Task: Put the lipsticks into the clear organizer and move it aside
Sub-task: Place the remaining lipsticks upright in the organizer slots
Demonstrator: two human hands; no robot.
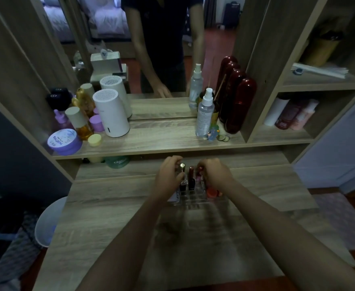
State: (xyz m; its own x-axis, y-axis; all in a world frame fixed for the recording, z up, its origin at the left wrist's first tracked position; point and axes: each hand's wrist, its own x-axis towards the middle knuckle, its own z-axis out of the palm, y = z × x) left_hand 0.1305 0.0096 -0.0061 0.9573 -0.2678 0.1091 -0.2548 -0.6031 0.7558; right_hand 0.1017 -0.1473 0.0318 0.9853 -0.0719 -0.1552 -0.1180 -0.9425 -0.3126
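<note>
The clear organizer [190, 195] stands on the wooden table [113, 206], near its back edge, with several lipsticks [191, 175] upright inside. The left hand [168, 175] closes its fingers around a gold-capped lipstick [182, 168] at the organizer's left side. The right hand [214, 175] grips the organizer's right side.

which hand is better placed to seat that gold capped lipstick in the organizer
Left. The left hand already pinches the gold-capped lipstick upright over the organizer's left slots. The right hand is busy among the lipsticks on the other side.
</note>
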